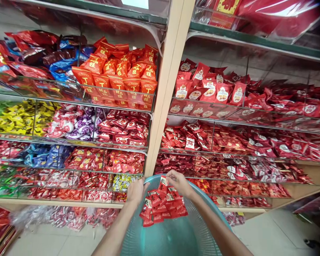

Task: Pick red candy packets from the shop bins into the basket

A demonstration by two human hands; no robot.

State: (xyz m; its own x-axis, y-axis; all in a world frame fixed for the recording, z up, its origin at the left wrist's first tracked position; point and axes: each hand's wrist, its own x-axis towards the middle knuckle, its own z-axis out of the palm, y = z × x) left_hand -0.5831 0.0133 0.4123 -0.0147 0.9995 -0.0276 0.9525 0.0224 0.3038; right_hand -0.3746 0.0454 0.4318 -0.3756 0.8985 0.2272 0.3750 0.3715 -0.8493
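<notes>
- I am looking down into a round teal basket (173, 243), and its far side is reaching up to the lowest shelves
- My left hand (136, 190) is closing around the basket's rim on the left, with its fingers curled and its thumb lying toward the inside
- My right hand (179, 183) is bringing its fingertips nearly together, pinching the top of a red packet (163, 183) that is showing black characters on a pale label
- That packet is standing roughly upright at the far side of the basket, its lower end overlapping the heap
- The other red packets (168, 208) are lying in a loose heap inside the basket, bunching toward its far side between my hands
- Beyond the rim, a pale wooden post (164, 96) is dividing the shelves
- Left of the post, orange-red packets (121, 71) are sitting high behind a clear panel, and yellow sweets (22, 117) are filling a lower section
- Under the lowest left shelf, plastic bags of sweets (66, 217) are resting on the tiled floor (50, 240)
</notes>
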